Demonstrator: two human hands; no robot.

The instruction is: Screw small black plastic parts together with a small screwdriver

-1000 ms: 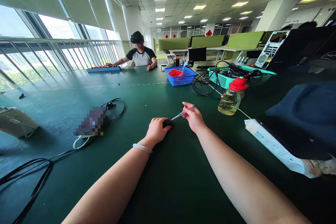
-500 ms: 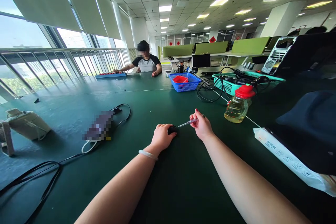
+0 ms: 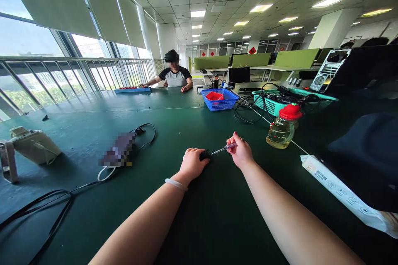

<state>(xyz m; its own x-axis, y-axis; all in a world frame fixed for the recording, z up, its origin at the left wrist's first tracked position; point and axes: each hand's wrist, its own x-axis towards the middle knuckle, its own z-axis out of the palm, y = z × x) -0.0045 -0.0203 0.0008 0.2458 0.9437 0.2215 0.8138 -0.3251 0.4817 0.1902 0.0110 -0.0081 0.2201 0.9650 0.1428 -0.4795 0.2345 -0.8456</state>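
My left hand (image 3: 192, 162), with a pale bracelet at the wrist, grips a small black rounded object (image 3: 204, 155) at the middle of the dark green table (image 3: 214, 215). The fingers cover much of this object, so its kind is unclear. In my right hand (image 3: 241, 151) is a screwdriver (image 3: 222, 149) with a clear handle and a thin metal shaft. Its shaft points left and slightly down, with the tip at or very close to the black object's right side. I cannot tell whether they touch.
To the right stand a red-lidded bottle (image 3: 281, 128) and a white packet (image 3: 342, 192). Farther back are a blue basket (image 3: 221, 104) and a green basket (image 3: 269, 105) with cables. A beige bag (image 3: 35, 147) lies left. Across the table sits another person (image 3: 175, 78).
The screwdriver and my right hand have shifted slightly right and down in the picture. The whole view has also moved down a little. My left hand keeps its hold on the black object.
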